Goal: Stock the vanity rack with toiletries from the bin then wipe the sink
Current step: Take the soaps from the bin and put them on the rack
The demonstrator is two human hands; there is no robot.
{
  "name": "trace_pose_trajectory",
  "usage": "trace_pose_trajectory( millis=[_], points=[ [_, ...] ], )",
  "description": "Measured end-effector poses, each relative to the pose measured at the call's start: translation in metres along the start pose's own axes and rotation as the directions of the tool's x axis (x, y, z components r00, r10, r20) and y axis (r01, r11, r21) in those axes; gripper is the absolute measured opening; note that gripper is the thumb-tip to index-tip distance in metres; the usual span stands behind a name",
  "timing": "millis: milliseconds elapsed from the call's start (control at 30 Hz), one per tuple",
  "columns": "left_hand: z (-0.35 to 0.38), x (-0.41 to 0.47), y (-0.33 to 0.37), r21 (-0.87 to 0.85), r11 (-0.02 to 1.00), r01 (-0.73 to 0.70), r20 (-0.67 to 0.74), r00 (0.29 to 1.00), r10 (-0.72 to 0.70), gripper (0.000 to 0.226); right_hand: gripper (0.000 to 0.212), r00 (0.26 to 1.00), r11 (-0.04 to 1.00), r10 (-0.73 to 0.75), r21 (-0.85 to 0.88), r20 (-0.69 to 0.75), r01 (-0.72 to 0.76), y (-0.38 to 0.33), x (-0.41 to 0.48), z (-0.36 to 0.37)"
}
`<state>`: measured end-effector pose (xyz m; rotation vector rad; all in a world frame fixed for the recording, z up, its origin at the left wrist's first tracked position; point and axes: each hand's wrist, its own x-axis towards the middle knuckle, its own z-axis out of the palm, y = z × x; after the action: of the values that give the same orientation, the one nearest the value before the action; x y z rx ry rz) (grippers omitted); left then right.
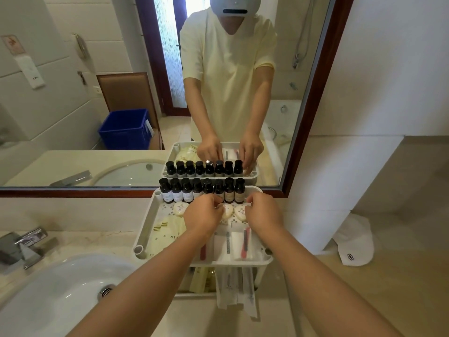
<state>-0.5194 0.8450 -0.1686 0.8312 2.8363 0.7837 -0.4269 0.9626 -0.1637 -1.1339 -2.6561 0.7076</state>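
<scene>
- I see the rack point(145, 229) beside the sink point(48, 288) holding a back row of dark bottles point(201, 189), with three round soaps point(181, 208) before them.
- Curled left hand point(202, 216) pinches the middle soap point(228, 211); right hand point(263, 212) pinches the end soap point(239, 212).

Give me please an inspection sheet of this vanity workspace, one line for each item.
Surface: beige counter, with a white sink and faucet at the left.
Job's things: white rack holds a row of dark-capped bottles, round soaps, yellow packets and toothbrush packets; blue bin is seen only in the mirror.
Clutter: white towel with a logo at the right by the wall; lower-shelf packets hang over the edge.
Grippers: left hand pinches the middle soap; right hand pinches the right soap.
Cables: nothing seen.
Surroundings: wood-framed mirror, pale walls.
</scene>
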Motion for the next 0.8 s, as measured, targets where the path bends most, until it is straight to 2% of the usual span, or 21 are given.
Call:
trace_pose_trajectory(
  millis=[200, 500, 667, 800],
  points=[
    [-0.011, -0.014, -0.012, -0.09, 0.996, 0.004, -0.023, 1.0, -0.007, 0.022, 0.02, 0.996, 0.985, 0.03, 0.173, -0.084, -0.015, 0.002, -0.017, -0.009],
    [-0.054, -0.063, -0.037, -0.239, 0.971, -0.018, -0.011, 1.0, 0.016, 0.017, 0.014, 0.997, 0.952, 0.064, 0.304, -0.05, -0.046, -0.015, -0.078, -0.016],
    [-0.082, -0.109, -0.06, -0.337, 0.941, 0.004, 0.03, 1.0, 0.006, 0.021, 0.017, 0.995, 0.883, 0.089, 0.466, -0.038, -0.061, -0.03, -0.136, -0.015],
    [-0.103, -0.156, -0.085, -0.375, 0.927, 0.002, 0.065, 0.998, 0.024, 0.032, 0.03, 0.995, 0.872, 0.095, 0.486, -0.044, -0.062, -0.045, -0.194, -0.01]
  ],
)
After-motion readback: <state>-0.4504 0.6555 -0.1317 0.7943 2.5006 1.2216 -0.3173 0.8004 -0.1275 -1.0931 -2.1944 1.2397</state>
